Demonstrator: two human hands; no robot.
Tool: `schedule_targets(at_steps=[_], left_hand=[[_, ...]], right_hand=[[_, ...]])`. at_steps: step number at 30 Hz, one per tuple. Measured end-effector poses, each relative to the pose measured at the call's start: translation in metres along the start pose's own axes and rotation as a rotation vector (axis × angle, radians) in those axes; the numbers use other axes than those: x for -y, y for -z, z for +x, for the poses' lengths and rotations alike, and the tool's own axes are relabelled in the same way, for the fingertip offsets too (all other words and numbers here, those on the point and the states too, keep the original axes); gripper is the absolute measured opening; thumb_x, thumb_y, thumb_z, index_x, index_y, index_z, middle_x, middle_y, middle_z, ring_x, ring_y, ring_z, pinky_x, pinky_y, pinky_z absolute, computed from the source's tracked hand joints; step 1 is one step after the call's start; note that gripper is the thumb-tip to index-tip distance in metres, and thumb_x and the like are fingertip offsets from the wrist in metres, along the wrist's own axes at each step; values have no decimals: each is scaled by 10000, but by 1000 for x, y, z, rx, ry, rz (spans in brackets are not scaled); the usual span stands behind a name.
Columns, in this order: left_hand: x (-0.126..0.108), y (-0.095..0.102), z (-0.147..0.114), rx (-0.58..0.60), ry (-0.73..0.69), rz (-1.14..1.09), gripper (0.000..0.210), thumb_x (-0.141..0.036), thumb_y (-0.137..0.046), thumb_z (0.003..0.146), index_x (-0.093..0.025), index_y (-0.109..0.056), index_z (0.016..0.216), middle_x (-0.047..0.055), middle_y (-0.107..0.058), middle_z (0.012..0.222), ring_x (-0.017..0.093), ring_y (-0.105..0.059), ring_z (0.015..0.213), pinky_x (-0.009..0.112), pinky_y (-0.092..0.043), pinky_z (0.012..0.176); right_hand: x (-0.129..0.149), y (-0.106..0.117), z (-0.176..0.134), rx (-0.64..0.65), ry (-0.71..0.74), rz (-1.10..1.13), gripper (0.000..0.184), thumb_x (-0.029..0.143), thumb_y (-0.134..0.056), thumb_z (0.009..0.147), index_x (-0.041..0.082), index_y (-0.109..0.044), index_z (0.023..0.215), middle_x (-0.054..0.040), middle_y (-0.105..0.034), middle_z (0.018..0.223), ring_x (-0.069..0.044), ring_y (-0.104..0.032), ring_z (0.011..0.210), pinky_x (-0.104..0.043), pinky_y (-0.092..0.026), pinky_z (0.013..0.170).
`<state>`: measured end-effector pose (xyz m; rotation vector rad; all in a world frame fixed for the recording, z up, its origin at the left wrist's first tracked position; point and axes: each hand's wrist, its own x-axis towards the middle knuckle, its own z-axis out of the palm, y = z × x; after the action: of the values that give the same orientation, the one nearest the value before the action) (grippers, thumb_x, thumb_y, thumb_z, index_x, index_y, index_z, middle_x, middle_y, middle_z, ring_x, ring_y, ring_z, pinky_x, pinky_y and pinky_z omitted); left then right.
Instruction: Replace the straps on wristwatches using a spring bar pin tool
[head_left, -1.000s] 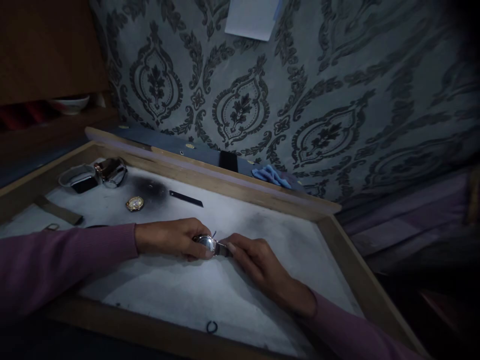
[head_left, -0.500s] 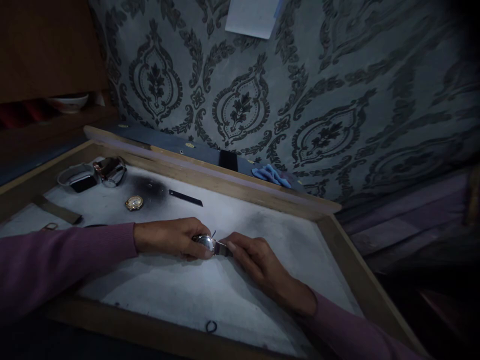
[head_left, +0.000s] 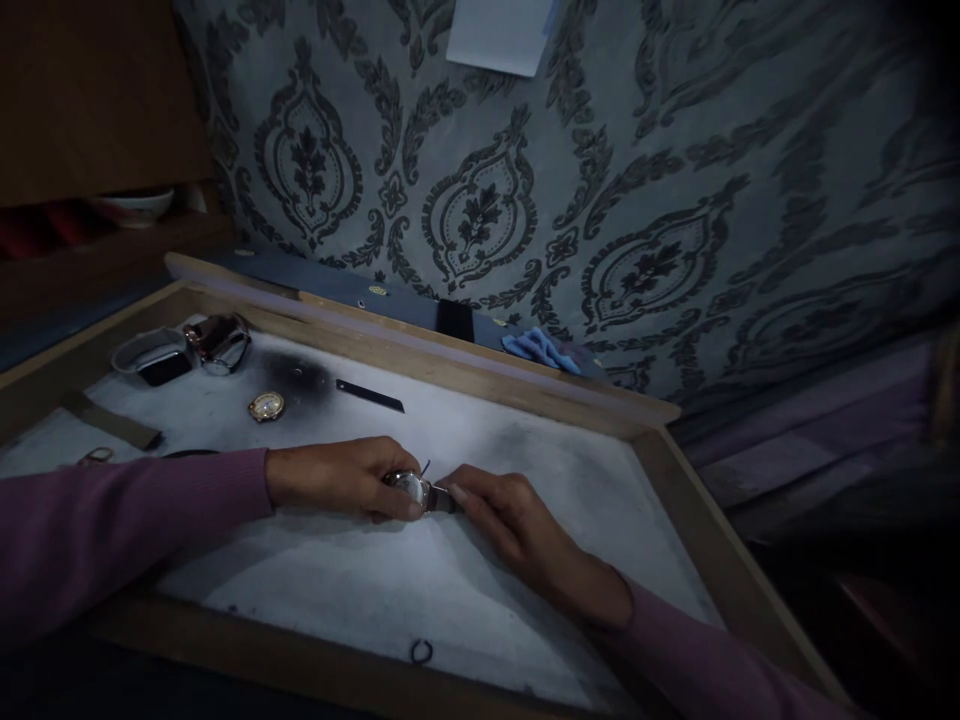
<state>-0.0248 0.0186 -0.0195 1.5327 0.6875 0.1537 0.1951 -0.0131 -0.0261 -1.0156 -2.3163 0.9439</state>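
A silver round-cased wristwatch (head_left: 409, 488) is held just above the white board, near its middle. My left hand (head_left: 356, 478) grips the case from the left, thumb lying along its lower edge. From the right, my right hand (head_left: 517, 520) pinches the dark watch strap (head_left: 442, 499) where it meets the case. A thin dark pin-like piece (head_left: 425, 467) sticks up by the joint between case and strap. The fingers hide the strap's far end, and I cannot tell if a tool is in the right hand.
A wooden frame (head_left: 480, 350) edges the work surface. Toward the back left lie a strapless gold watch (head_left: 266, 406), a dark blade (head_left: 370, 396), a brown-strapped watch (head_left: 219, 342), a clear dish (head_left: 150, 355) and an olive strap (head_left: 112, 418). A black ring (head_left: 421, 652) lies at the front.
Both hands keep their hold on the watch and strap with hardly any movement. The whole view has shifted very slightly.
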Motion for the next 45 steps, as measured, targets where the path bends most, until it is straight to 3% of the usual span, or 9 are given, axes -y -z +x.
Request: schedule_targets(at_steps=[11, 24, 32, 45], left_hand=[[3, -2, -1, -5, -3, -1, 244, -374, -609, 790, -170, -505, 707, -57, -464, 578, 90, -385, 538, 237, -289, 529], [2, -1, 2, -5, 3, -28, 265, -390, -613, 770, -176, -489, 674, -62, -439, 541, 88, -357, 510, 232, -271, 505], [2, 0, 1, -6, 7, 12, 265, -410, -609, 768, -175, -507, 700, -58, -453, 562, 90, -375, 523, 239, -278, 519], [1, -1, 1, -8, 24, -25, 258, -398, -606, 756, -182, -488, 677, -67, -414, 530, 86, -333, 487, 241, -244, 483]], right_hand=[[-6, 1, -2, 48, 47, -30, 362, 322, -363, 1023, 151, -606, 816, -4, -577, 664, -96, -495, 541, -223, -383, 521], [0, -1, -3, 17, -23, -56, 345, 327, -339, 1016, 174, -546, 786, 37, -449, 573, -102, -416, 489, -223, -342, 488], [-8, -6, -4, -7, 37, -147, 290, 346, -407, 1007, 173, -633, 951, -8, -660, 650, -114, -581, 515, -210, -392, 505], [-8, -4, -5, 20, 76, -122, 343, 297, -345, 1028, 157, -653, 967, -43, -671, 757, -120, -606, 610, -230, -430, 584]])
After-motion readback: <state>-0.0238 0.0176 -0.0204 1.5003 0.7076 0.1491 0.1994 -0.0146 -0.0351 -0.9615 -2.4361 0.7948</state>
